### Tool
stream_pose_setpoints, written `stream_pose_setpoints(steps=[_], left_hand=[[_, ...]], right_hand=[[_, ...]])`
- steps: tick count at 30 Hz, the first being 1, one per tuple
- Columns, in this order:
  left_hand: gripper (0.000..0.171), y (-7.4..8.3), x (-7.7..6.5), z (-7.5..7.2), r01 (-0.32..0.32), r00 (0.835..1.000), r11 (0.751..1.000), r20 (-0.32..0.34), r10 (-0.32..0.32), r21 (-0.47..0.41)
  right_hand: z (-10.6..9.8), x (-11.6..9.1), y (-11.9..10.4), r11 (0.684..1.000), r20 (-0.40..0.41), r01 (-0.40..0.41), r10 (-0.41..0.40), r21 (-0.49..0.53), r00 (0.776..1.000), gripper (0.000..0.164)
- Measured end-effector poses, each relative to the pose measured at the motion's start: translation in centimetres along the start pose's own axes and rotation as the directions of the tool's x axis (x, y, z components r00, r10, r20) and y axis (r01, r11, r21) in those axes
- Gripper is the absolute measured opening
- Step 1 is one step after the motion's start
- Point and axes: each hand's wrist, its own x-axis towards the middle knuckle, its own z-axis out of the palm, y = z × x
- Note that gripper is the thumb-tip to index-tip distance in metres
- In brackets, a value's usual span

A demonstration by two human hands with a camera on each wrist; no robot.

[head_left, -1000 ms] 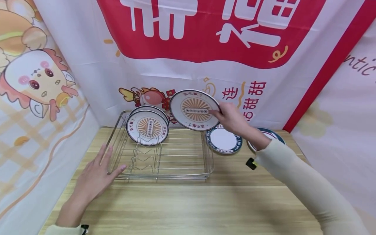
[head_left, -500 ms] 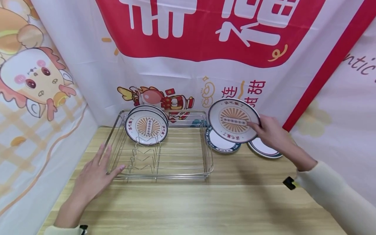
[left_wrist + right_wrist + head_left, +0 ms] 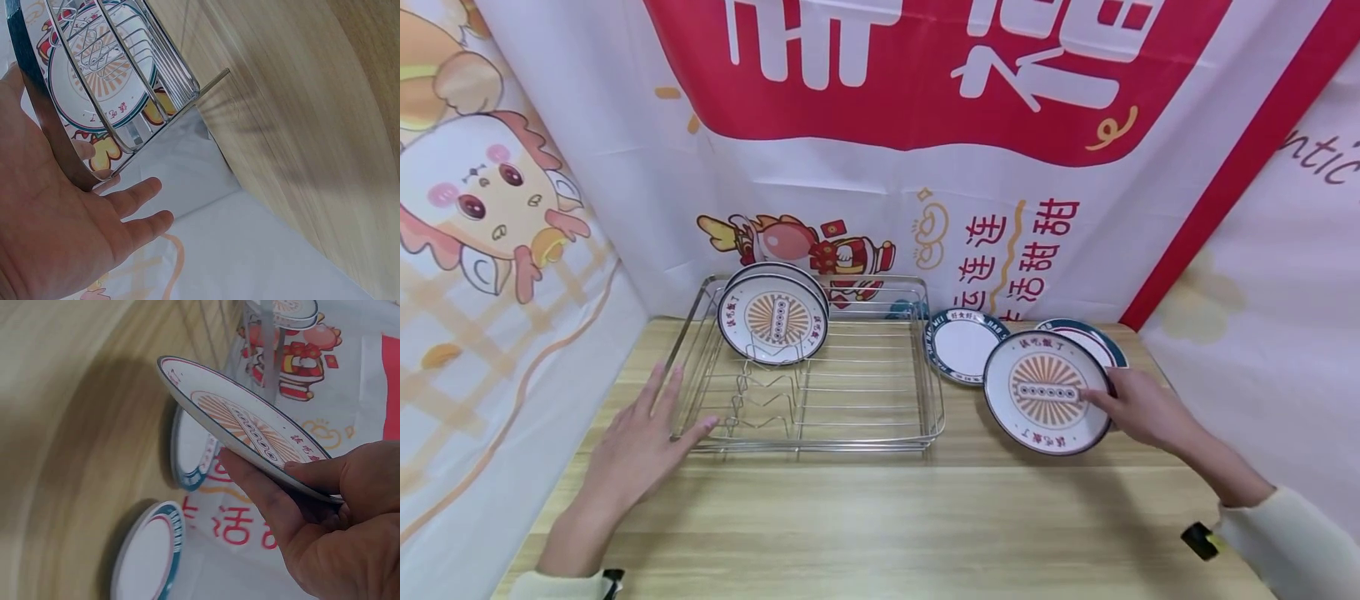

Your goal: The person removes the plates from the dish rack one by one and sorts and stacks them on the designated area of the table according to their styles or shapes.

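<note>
My right hand (image 3: 1157, 417) pinches a white plate (image 3: 1048, 392) with a dark rim and an orange sunburst by its right edge, thumb on the face and fingers underneath. The right wrist view shows this plate (image 3: 244, 428) tilted and raised over the table. My left hand (image 3: 632, 454) rests at the front left corner of a wire dish rack (image 3: 865, 447), its fingers spread along the side. Two matching sunburst plates (image 3: 767, 329) stand in the rack's back left, one behind the other.
Right of the rack, a plate with a dark teal lettered rim (image 3: 964, 348) lies on the wooden table (image 3: 865, 525). Farther right, another teal-rimmed plate (image 3: 1093, 337) is partly covered by the held one. Printed cloth (image 3: 850, 183) hangs behind and at both sides.
My right hand has carried the sunburst plate from above the rack's back right, rightward and down to in front of the teal-rimmed plates. The left hand stays at the rack's corner.
</note>
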Motion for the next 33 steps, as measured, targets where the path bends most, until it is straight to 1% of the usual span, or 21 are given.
stream_pose_setpoints(steps=[4, 9, 12, 15, 18, 21, 23, 25, 28, 33], left_hand=[[0.097, 0.1, 0.0, -0.1, 0.0, 1.0, 1.0, 0.004, 0.0, -0.002], [0.097, 0.1, -0.1, -0.2, -0.001, 1.0, 1.0, 0.003, 0.001, -0.008], [0.097, 0.2, -0.2, -0.1, -0.001, 1.0, 1.0, 0.0, 0.001, -0.01], [0.097, 0.2, -0.2, -0.2, 0.002, 1.0, 1.0, 0.001, -0.002, -0.013], [0.097, 0.3, -0.2, -0.2, 0.005, 1.0, 1.0, 0.003, -0.005, -0.015], [0.097, 0.2, -0.2, -0.1, 0.005, 1.0, 1.0, 0.006, -0.005, -0.018], [0.097, 0.1, -0.2, -0.1, 0.005, 1.0, 1.0, 0.006, -0.005, -0.018], [0.097, 0.1, -0.2, 0.0, 0.006, 1.0, 1.0, 0.006, -0.006, -0.018], [0.097, 0.0, -0.1, 0.0, 0.01, 1.0, 1.0, 0.005, -0.01, -0.018], [0.098, 0.0, -0.1, -0.1, 0.018, 1.0, 1.0, 0.009, -0.018, -0.024]], right_hand=[[0.9, -0.6, 1.4, 0.997, 0.072, -0.054, 0.049, 0.059, 0.996, 0.03], [2.0, -0.9, 2.3, 0.982, 0.154, -0.111, 0.087, 0.151, 0.984, 0.035], [2.7, -0.9, 2.6, 0.965, 0.191, -0.146, 0.105, 0.216, 0.976, 0.045], [3.5, -0.8, 3.0, 0.948, 0.2, -0.151, 0.096, 0.281, 0.975, 0.055], [4.3, -0.5, 3.4, 0.928, 0.212, -0.174, 0.107, 0.33, 0.971, 0.062], [5.2, -0.2, 3.7, 0.914, 0.238, -0.212, 0.133, 0.346, 0.962, 0.057], [5.8, -0.1, 3.9, 0.907, 0.253, -0.244, 0.162, 0.343, 0.954, 0.049], [6.3, 0.0, 4.1, 0.907, 0.26, -0.261, 0.178, 0.332, 0.949, 0.039], [7.1, 0.1, 4.3, 0.901, 0.26, -0.284, 0.203, 0.327, 0.944, 0.029], [8.1, 0.3, 4.6, 0.901, 0.251, -0.299, 0.225, 0.315, 0.941, 0.025]])
